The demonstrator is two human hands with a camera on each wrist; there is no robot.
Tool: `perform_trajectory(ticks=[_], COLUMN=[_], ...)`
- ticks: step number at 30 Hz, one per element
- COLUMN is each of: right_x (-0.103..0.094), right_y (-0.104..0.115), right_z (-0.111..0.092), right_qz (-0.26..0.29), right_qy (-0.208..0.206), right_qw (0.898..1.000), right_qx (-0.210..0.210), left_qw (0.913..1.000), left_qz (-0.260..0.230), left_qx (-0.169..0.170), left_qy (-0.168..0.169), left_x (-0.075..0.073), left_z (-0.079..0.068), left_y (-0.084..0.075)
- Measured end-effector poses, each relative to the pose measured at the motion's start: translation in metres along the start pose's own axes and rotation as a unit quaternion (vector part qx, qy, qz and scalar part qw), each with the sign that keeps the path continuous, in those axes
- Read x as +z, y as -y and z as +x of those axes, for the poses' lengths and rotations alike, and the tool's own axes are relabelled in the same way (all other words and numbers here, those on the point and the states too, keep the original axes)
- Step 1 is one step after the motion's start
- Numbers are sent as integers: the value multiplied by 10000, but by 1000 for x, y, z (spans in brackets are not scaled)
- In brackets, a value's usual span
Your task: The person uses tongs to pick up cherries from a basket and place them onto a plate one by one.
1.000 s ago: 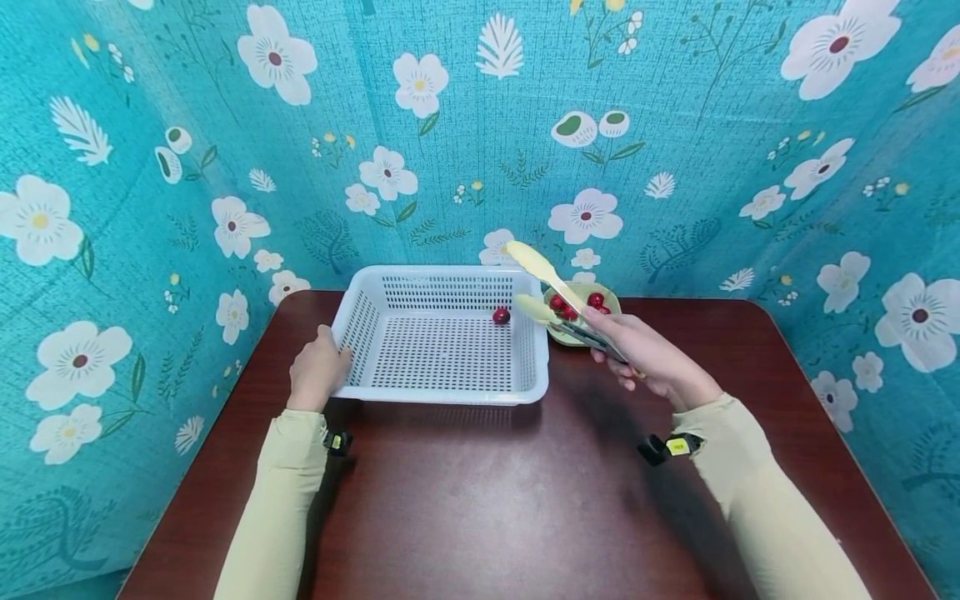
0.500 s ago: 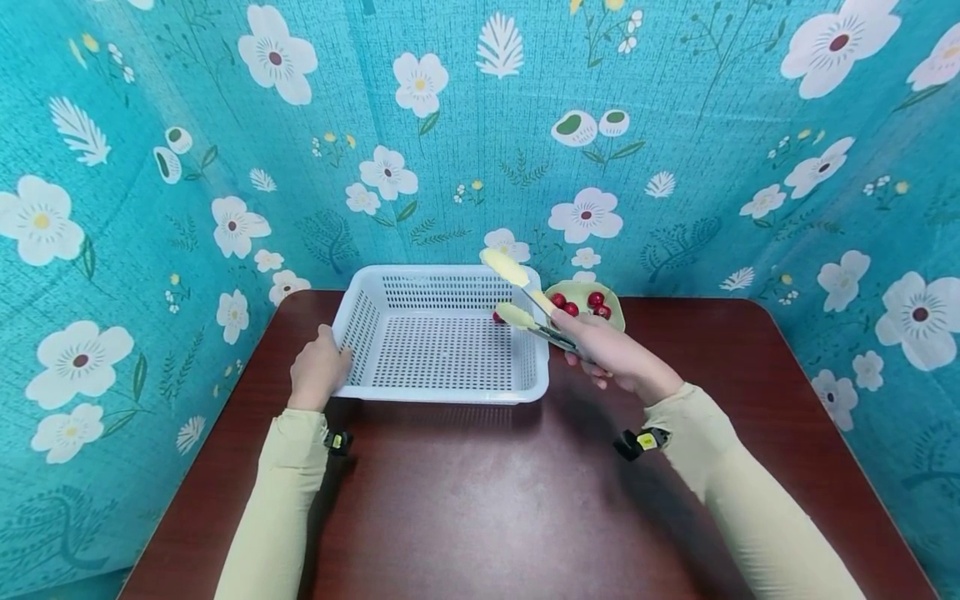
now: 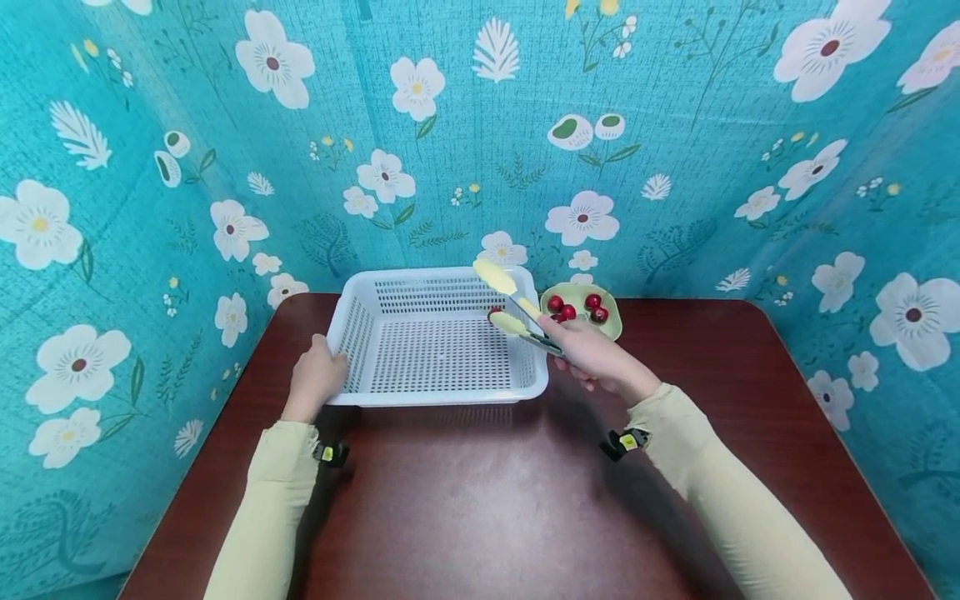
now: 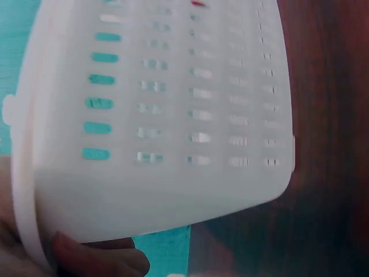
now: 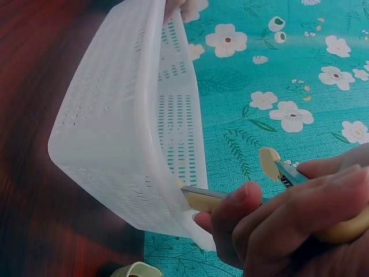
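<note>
A white perforated plastic basket (image 3: 442, 397) stands on the table, and my left hand (image 3: 315, 379) grips its left rim. The left wrist view shows fingers (image 4: 104, 257) curled round that rim. In my right hand (image 3: 596, 354) is a pair of tongs (image 3: 495, 277) with pale yellow tips. They reach over the basket's right side, tips spread apart. A dark red cherry (image 3: 494, 312) lies inside the basket near the lower tip, which partly covers it. Right of the basket, a pale green bowl (image 3: 613, 325) holds several red cherries (image 3: 593, 301).
A dark reddish-brown table (image 3: 450, 500) carries everything. A teal curtain with white flowers (image 3: 585, 218) hangs close behind the basket and bowl, and at both sides. In the right wrist view the bowl's corner (image 5: 141, 267) sits low, beside the basket.
My right hand has moved left with the tongs, from over the bowl to over the basket's right side. The bowl is now less covered. My left hand keeps its grip on the rim.
</note>
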State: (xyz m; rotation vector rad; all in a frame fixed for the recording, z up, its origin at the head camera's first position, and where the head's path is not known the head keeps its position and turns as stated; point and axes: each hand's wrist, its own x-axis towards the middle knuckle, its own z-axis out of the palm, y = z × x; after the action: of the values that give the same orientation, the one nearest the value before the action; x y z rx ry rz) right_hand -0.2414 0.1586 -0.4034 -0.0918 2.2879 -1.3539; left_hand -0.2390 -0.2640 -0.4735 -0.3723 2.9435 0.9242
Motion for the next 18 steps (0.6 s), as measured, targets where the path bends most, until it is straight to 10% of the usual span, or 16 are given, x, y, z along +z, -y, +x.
perform_trajectory(ticks=[12,18], right_x=[5,6], right_y=[2,4], right_z=[9,11], right_qz=[-213,-190], right_qy=[-188,-224], right_qw=[9996,9996], right_qx=[91,13], left_qw=[9983,9943], left_qz=[-499,-642], left_qx=[-39,285], left_qy=[296,801], left_x=[-7,-21], left_z=[-35,-16], left_y=[2,17])
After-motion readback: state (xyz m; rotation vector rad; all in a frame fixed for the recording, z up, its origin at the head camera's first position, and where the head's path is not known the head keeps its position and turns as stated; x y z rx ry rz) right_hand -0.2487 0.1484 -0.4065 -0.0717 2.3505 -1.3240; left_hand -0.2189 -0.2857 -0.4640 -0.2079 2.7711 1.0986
